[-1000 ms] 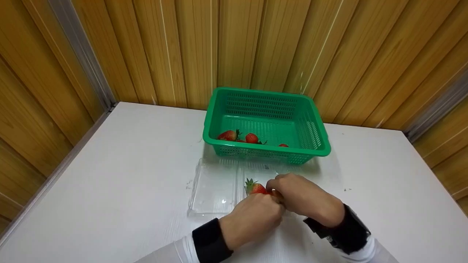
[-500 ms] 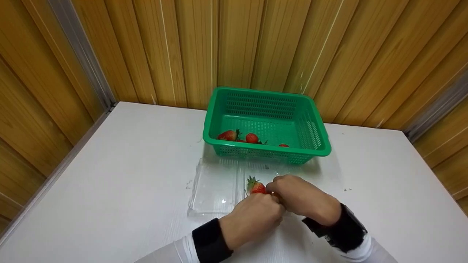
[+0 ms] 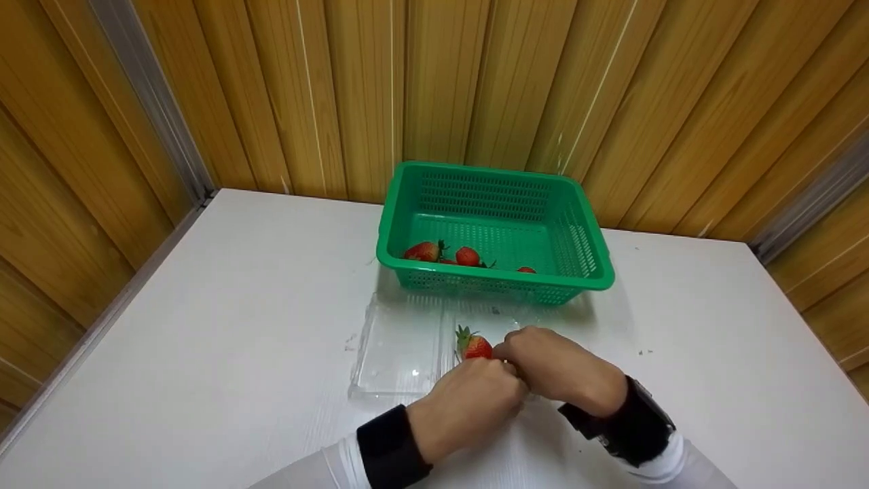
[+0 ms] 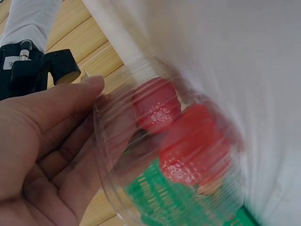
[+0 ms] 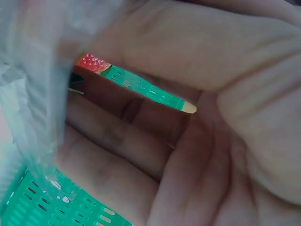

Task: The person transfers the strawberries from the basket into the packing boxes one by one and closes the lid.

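Gripping the side wall of a clear plastic box point(image 3: 397, 346) with the left hand point(image 3: 472, 397): in the left wrist view, thumb at the rim, other fingers curled in. Pinching at the same plastic with the right hand point(image 3: 560, 367), right beside the left, fingers bent and thumb opposite; tips lost behind blurred plastic, so cannot tell exactly which edge. Through the slit between right thumb and fingers, a bit of red fruit point(image 5: 94, 62) and green mesh. Just past the left knuckles, in the right half of the box, one leafy strawberry point(image 3: 475, 346), crown up and to the left. From the left wrist, two red strawberries point(image 4: 157, 103) close together behind the see-through wall; cannot tell whether the leafy one is among them. To the left of both hands, the other half of the box, lying flat on the white table point(image 3: 237, 326). Around the wrists, black bands point(image 3: 394, 446); next, white sleeves point(image 3: 312, 470). Just behind the box, a green basket point(image 3: 485, 193), upright, slotted walls. Inside, along its near side, more strawberries point(image 3: 423, 251), partly hidden by the rim. Beyond, wood-look panelling point(image 3: 441, 81), with grey metal strips point(image 3: 146, 95) at the corners.
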Demonstrator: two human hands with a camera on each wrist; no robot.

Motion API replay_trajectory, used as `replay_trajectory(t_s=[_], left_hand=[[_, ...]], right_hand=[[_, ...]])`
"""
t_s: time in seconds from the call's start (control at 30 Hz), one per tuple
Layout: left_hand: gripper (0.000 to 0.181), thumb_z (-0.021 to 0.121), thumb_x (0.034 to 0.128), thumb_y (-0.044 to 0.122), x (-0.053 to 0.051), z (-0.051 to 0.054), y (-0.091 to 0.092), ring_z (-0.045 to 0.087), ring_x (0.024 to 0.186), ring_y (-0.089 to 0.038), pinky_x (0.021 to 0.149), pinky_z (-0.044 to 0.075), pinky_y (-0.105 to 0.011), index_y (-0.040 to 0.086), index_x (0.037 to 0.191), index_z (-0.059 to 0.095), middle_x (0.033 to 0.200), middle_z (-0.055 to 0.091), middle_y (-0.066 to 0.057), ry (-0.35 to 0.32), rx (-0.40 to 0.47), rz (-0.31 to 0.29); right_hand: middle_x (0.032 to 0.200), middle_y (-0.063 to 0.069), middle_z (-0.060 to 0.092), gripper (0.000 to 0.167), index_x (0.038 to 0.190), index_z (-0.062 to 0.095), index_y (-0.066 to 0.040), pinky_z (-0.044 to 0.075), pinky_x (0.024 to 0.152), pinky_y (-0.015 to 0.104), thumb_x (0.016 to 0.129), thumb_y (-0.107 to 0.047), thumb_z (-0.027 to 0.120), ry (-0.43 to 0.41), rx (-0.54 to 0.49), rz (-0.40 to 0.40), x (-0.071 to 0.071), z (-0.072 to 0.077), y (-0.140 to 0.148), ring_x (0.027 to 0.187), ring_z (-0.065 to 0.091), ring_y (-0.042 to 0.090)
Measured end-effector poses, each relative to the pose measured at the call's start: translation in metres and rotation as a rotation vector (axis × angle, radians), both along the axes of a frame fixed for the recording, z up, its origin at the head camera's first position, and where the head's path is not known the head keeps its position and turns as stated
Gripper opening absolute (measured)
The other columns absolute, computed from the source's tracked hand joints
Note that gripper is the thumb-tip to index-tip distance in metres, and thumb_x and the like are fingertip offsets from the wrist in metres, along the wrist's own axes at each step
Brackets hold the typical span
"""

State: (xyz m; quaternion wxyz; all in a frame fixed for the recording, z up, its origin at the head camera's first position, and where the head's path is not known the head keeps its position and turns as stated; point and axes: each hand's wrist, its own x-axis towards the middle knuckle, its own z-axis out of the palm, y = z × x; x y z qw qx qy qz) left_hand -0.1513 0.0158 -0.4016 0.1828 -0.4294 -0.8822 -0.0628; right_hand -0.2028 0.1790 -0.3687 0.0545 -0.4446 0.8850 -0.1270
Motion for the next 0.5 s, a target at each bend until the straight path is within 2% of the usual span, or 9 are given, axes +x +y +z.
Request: replay_trajectory(t_s=[0.17, 0.5], left_hand=[[0.022, 0.079, 0.0921, 0.011, -0.0002, -0.0002, -0.0008, 0.058, 0.065, 0.0, 0.054, 0.045, -0.017, 0.021, 0.074, 0.071, 0.073, 0.065, 0.01, -0.02, 0.015, -0.008], [0.02, 0.081, 0.091, 0.014, -0.0005, -0.0014, -0.0012, 0.059, 0.064, -0.001, 0.053, 0.044, -0.017, 0.02, 0.074, 0.071, 0.073, 0.065, 0.009, -0.018, 0.035, -0.017]], right_hand=[[0.068, -0.013, 0.056, 0.028, 0.079, 0.073, -0.019, 0.042, 0.058, 0.027, 0.078, 0.009, 0.069, -0.036, 0.01, -0.008, -0.0008, -0.0001, -0.0005, 0.062, 0.049, 0.005], [0.067, -0.014, 0.054, 0.026, 0.075, 0.07, -0.021, 0.041, 0.057, 0.028, 0.076, 0.005, 0.071, -0.046, 0.016, -0.019, -0.0011, -0.0001, 0.0, 0.061, 0.047, 0.005]])
